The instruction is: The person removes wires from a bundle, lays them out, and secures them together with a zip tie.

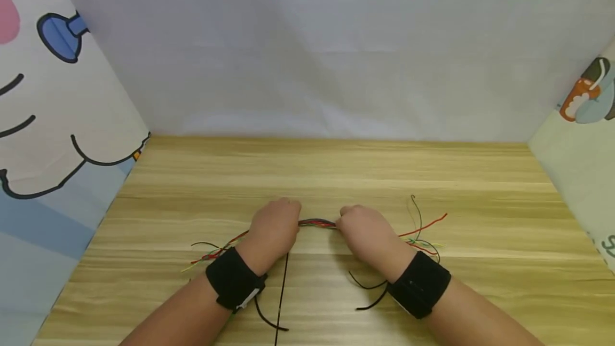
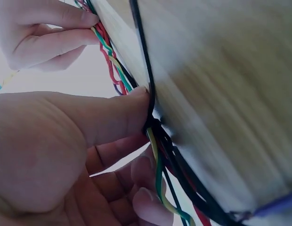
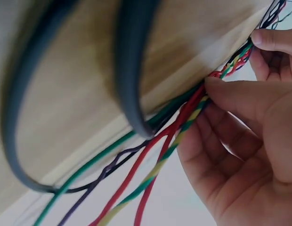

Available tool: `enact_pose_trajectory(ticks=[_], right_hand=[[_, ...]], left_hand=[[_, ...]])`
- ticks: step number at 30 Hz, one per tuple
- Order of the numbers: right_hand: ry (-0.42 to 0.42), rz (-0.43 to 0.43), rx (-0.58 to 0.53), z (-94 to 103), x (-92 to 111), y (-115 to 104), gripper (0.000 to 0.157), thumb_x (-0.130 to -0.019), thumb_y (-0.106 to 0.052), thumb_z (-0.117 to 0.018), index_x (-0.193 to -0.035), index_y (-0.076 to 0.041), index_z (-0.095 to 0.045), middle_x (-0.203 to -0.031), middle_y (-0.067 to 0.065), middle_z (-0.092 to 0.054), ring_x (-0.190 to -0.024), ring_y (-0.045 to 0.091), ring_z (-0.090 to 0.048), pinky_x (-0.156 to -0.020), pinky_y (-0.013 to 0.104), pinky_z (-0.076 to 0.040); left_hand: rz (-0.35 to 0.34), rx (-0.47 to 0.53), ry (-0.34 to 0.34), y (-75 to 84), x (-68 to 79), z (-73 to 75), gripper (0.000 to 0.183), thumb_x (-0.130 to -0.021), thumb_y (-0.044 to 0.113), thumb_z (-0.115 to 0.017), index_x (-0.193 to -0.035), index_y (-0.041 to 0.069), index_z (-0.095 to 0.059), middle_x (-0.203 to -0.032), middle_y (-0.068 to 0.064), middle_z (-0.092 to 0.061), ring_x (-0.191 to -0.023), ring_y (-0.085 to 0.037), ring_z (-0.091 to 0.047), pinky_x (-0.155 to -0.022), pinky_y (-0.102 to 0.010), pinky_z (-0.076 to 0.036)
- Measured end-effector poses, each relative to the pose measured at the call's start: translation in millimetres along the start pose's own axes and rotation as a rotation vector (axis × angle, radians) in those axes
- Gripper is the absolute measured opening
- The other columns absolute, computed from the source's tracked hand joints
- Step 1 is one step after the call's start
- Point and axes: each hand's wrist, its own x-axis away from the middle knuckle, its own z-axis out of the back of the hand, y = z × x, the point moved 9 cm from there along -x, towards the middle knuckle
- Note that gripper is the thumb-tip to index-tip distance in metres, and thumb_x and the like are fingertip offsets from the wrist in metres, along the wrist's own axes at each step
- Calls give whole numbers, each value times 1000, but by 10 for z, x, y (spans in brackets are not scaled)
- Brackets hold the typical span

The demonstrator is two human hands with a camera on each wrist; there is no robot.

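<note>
A bundle of thin wires [image 1: 317, 222], red, black, green and yellow-green, runs across the space between my two hands. My left hand [image 1: 275, 234] pinches it between thumb and fingers on the left. Beside the left thumb, a black cable tie [image 2: 145, 56] goes round the bundle, its long tail [image 1: 282, 298] pointing toward me in the head view. My right hand [image 1: 367, 236] pinches the bundle a short way to the right. Loose wire ends [image 3: 136, 174] fan out past the right hand, purple among them. Each palm hides part of the bundle in the head view.
The wood-grain table [image 1: 336, 175] lies under both hands, with a white wall [image 1: 336, 57] behind it. Cartoon-printed panels stand at the left [image 1: 62, 122] and right [image 1: 576, 154]. Black wire ends [image 1: 370, 306] curl near the right wrist band [image 1: 419, 284].
</note>
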Motion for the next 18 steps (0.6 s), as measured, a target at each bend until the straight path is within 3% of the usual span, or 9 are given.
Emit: enact_pose_trajectory(ticks=[3,6,11,14,18], right_hand=[[-20,-2,5,-21,23,-7,14,-86,-7,-65,-75,-11,-72,-69,-1,-55,-65,16,-57,-55,34,-53],[-43,-9,22,-19,71,-8,10,-87,-8,-64,-92,-11,-73,-78,2,-60,-73,19,-59,-62,36,-54],[-91,-77,-9,56,209,51,45,-87,-19,-66,-129,-9,-58,-114,9,-63,-104,26,-58,-86,42,-52],[-97,-134,-73,119,336,108,61,-84,-27,-70,-138,-7,-50,-129,11,-57,-118,29,-52,-97,45,-46],[-43,-177,-116,218,552,172,68,-82,-33,-72,-139,-5,-48,-131,12,-56,-119,30,-50,-98,48,-44]], left_hand=[[6,-9,-10,-14,12,-22,23,-84,22,-72,-99,7,-64,-97,-11,-65,-87,-30,-62,-69,-43,-56],[8,-17,-9,-25,46,-31,29,-82,27,-73,-102,8,-64,-98,-10,-64,-89,-30,-61,-70,-44,-56],[15,-42,48,-44,163,58,32,-82,32,-73,-103,9,-64,-98,-9,-64,-89,-29,-61,-69,-43,-55],[5,-42,80,-54,269,134,31,-84,33,-70,-103,9,-65,-97,-8,-64,-88,-27,-60,-71,-42,-54],[-54,-15,120,-101,460,184,28,-85,33,-68,-101,10,-65,-91,-3,-61,-85,-23,-58,-73,-39,-51]])
